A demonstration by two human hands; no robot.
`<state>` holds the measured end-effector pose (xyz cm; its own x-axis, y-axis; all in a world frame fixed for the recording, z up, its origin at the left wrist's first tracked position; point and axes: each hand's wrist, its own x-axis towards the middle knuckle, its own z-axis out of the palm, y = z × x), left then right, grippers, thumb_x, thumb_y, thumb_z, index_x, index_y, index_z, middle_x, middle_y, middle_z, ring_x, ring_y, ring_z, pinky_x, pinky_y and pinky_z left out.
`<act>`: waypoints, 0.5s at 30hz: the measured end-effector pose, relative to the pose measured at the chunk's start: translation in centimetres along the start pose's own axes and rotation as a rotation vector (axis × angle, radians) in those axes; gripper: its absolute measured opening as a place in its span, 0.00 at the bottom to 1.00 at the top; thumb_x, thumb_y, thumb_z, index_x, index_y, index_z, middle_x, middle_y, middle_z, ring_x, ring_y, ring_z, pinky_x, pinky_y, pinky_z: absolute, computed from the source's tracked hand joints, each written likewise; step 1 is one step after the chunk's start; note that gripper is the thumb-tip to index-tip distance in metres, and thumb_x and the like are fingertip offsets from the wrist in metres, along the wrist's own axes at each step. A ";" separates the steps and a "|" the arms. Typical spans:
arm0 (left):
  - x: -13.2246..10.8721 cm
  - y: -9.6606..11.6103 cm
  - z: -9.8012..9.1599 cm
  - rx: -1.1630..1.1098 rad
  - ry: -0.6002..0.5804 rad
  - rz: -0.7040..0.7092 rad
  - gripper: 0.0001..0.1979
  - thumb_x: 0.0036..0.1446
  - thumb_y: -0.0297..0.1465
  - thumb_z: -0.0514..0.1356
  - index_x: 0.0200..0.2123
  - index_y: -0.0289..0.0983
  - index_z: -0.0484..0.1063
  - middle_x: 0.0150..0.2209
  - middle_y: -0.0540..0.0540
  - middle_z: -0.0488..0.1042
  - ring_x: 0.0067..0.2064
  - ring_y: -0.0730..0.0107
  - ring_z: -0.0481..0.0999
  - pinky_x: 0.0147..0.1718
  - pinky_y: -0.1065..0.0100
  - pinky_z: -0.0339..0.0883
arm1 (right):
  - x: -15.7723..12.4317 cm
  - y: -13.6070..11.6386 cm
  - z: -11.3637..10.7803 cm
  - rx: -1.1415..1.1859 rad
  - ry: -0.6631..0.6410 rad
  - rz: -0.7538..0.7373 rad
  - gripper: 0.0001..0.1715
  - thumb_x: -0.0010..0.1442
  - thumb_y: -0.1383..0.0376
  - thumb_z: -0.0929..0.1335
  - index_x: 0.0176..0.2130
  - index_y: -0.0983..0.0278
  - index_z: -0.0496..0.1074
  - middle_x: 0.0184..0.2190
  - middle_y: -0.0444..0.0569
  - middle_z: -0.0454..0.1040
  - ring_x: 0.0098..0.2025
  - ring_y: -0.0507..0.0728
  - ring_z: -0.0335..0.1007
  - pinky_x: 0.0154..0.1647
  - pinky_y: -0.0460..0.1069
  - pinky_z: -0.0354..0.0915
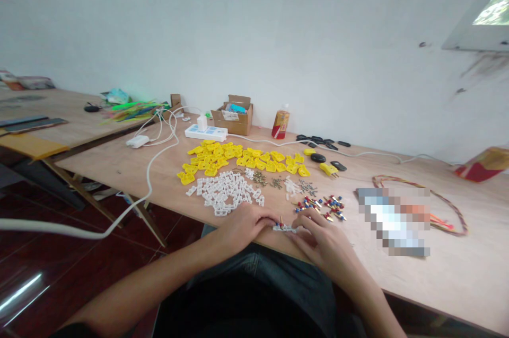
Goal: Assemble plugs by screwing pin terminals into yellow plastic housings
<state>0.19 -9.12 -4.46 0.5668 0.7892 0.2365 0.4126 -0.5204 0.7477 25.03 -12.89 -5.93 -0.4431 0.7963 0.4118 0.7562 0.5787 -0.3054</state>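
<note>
At the table's front edge, a small white plastic piece (284, 229) is pinched between my two hands. My left hand (244, 227) is closed at its left end, where a brass pin and bits of red and blue stick up. On the other end, the thumb and fingers of my right hand (320, 236) are closed. Just beyond my right hand lie brass pins with red and blue collars (334, 205). A heap of white plastic frames (226, 192) spreads beyond my left hand. Behind these are many yellow plug housings (214, 155). Small screws (260, 178) lie in little piles between.
A white power strip (204, 132) with its cable, a cardboard box (238, 123) and a red-gold carton (280, 122) stand along the wall. Black covers (318, 141) lie at the back. To the right, a blurred-out flat object (392, 221) lies beside a braided cord (457, 216).
</note>
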 end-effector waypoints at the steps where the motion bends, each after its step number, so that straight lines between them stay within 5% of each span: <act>1: 0.0 0.0 0.0 0.006 0.000 0.001 0.12 0.67 0.23 0.62 0.48 0.40 0.85 0.47 0.47 0.87 0.49 0.60 0.85 0.54 0.64 0.73 | 0.0 0.0 0.0 -0.004 -0.003 0.005 0.05 0.72 0.63 0.68 0.43 0.59 0.75 0.44 0.52 0.77 0.41 0.61 0.80 0.42 0.54 0.76; 15: 2.2 -0.4 -0.9 0.119 0.133 0.104 0.09 0.66 0.22 0.64 0.45 0.39 0.82 0.46 0.47 0.86 0.49 0.61 0.83 0.53 0.64 0.73 | 0.1 -0.9 0.1 -0.008 0.006 -0.063 0.17 0.73 0.63 0.66 0.59 0.57 0.75 0.49 0.56 0.75 0.44 0.63 0.82 0.44 0.59 0.80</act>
<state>0.65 -6.93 -3.69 0.5147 0.7611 0.3949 0.4421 -0.6302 0.6383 24.24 -13.28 -5.71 -0.4871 0.7571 0.4352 0.7308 0.6263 -0.2714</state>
